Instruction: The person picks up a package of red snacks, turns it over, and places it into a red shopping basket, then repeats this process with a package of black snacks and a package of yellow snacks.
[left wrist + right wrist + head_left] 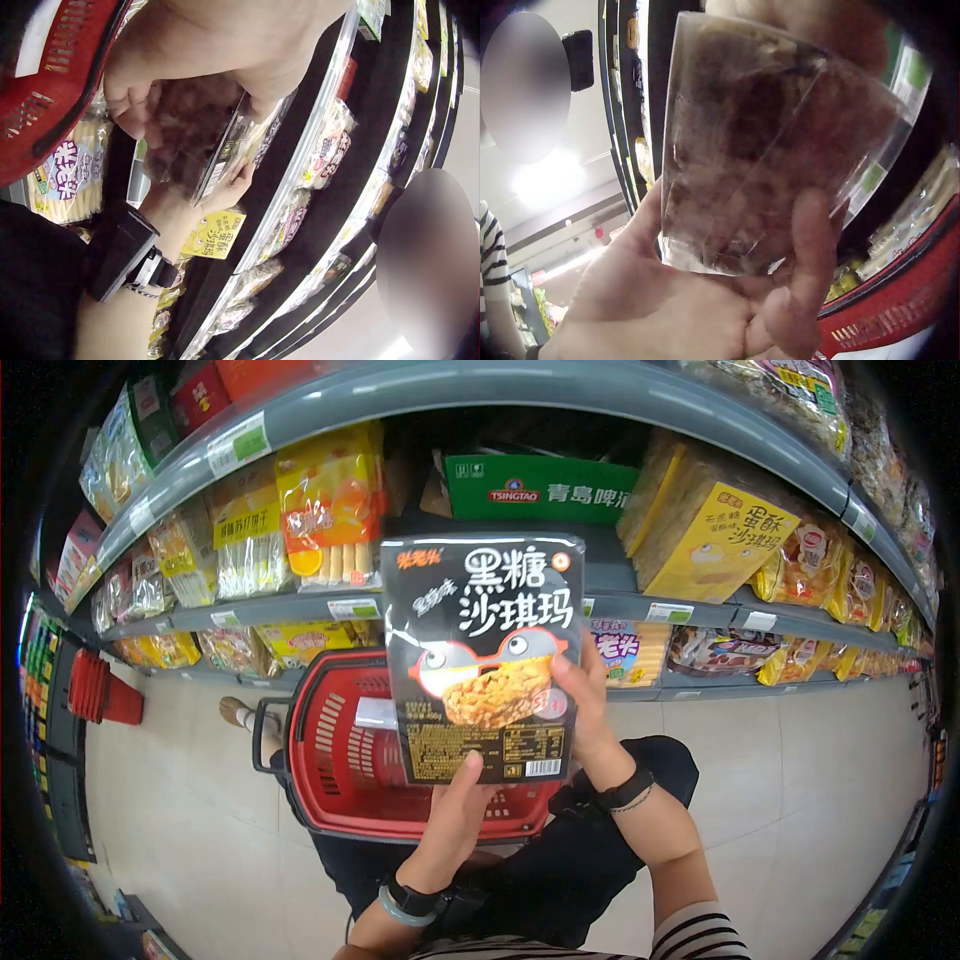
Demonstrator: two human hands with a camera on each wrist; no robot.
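A black-fronted pack of brown sugar sachima (490, 590) is held up, its printed face towards the head camera. My left hand (462, 810) grips its lower edge, thumb on the front. Along the right side, my right hand (588, 705) holds it with the thumb over the front and the fingers behind. The right wrist view shows the clear plastic back of the pack (757, 150) with brown pieces inside, and fingers of the right hand (682, 307) against it. In the left wrist view, the left hand (210, 41) curls over the pack.
Below the pack, a red shopping basket (335, 790) holds a whitish item partly hidden by the pack. Shelves ahead carry bagged snacks, a green Tsingtao carton (545, 488) and a yellow sachima pack (705, 535). Red baskets (105, 685) are stacked at far left. A shoe (237, 712) shows beside the basket.
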